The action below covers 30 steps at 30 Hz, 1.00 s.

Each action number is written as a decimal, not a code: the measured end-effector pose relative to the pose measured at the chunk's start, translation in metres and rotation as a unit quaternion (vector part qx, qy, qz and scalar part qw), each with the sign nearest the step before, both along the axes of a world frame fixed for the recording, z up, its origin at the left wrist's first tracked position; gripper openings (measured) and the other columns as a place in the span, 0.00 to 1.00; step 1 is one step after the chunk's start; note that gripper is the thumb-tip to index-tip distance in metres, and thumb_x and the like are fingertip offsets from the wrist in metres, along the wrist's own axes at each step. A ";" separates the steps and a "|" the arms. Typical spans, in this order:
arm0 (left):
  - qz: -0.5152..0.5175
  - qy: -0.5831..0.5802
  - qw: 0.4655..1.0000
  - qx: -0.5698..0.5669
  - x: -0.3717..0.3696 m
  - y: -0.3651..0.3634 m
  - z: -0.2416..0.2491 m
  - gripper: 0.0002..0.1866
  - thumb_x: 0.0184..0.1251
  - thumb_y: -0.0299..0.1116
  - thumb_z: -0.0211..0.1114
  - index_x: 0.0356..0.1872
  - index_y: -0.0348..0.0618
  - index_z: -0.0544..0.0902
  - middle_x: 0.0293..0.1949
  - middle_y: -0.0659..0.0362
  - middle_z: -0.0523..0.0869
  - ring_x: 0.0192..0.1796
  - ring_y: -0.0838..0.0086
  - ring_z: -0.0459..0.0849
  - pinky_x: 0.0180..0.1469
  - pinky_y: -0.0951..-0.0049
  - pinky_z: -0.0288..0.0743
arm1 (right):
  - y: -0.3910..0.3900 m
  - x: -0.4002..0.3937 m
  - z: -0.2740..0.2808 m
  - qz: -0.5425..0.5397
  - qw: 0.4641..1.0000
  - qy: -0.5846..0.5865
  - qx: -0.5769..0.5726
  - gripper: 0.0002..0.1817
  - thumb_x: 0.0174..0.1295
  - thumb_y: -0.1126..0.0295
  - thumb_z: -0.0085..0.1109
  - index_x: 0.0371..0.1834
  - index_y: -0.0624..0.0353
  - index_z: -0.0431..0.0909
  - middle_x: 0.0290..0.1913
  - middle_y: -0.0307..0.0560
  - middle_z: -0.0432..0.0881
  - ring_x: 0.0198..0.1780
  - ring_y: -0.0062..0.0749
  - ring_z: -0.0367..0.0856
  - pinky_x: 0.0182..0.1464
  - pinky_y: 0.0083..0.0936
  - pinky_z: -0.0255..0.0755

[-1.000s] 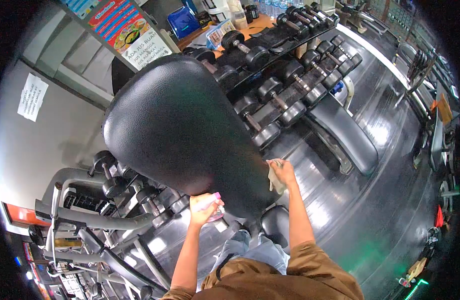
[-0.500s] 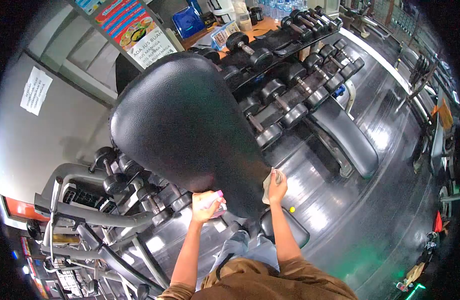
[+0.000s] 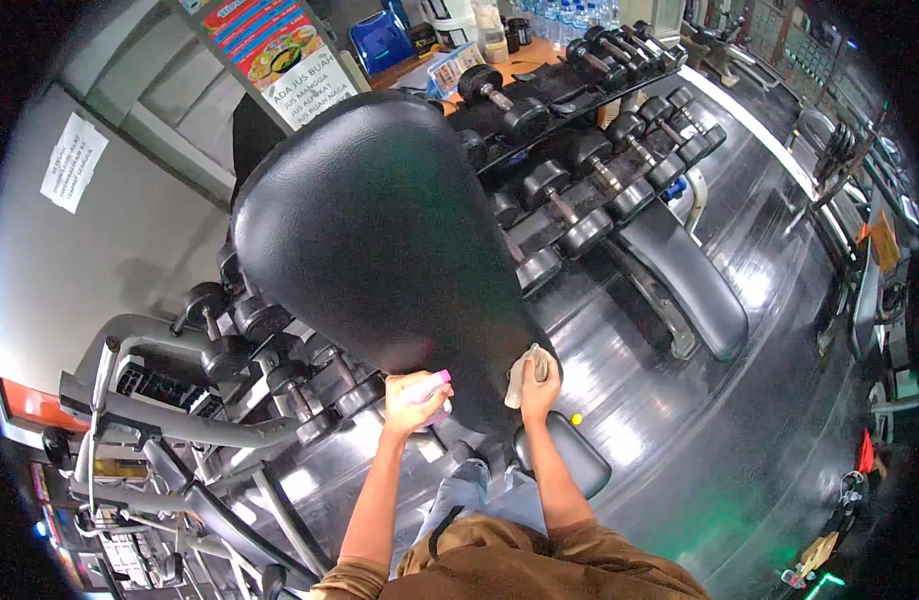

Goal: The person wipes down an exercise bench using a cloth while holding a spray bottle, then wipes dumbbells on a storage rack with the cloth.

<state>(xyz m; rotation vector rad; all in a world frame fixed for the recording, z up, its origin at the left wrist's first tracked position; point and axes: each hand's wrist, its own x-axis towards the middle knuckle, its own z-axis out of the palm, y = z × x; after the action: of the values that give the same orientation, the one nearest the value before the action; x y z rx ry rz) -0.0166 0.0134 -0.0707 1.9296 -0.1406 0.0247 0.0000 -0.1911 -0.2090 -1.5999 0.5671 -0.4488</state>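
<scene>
A large black padded bench backrest (image 3: 380, 230) rises in front of me, its wide end farthest away. My left hand (image 3: 410, 402) is wrapped round a small spray bottle with a pink top (image 3: 442, 378), beside the pad's lower left edge; most of the bottle is hidden by my fingers. My right hand (image 3: 542, 388) is closed on a pale folded cloth (image 3: 523, 377), which lies against the lower right part of the pad. Below it is the bench's smaller black seat (image 3: 570, 455), by my legs.
Racks of black dumbbells (image 3: 565, 205) stand behind and right of the bench, with more dumbbells (image 3: 298, 390) at left. Another padded bench (image 3: 685, 280) is on the right. Grey machine frames (image 3: 180, 430) fill the left. Water bottles (image 3: 580, 14) stand on a desk at the back.
My right hand has moved the cloth slightly left, from the pad's right edge further onto its surface. My left hand still holds the spray bottle, turned a little. The view has shifted slightly.
</scene>
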 end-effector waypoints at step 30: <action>0.172 0.016 0.981 0.091 -0.058 -0.044 -0.037 0.14 0.61 0.39 0.71 0.26 0.37 0.82 0.19 0.59 0.79 0.18 0.78 0.77 0.22 0.70 0.70 | 0.024 -0.010 0.066 0.090 0.996 -0.013 -0.008 0.16 0.61 0.66 0.66 0.48 0.62 0.81 0.46 0.49 0.86 0.50 0.37 0.83 0.55 0.31 0.73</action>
<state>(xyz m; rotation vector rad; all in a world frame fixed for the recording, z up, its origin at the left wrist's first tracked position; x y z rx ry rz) -0.0747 -0.0307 -0.1074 2.1154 0.2214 0.2193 -0.0102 -0.1670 -0.1427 -1.6427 0.3964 -0.3392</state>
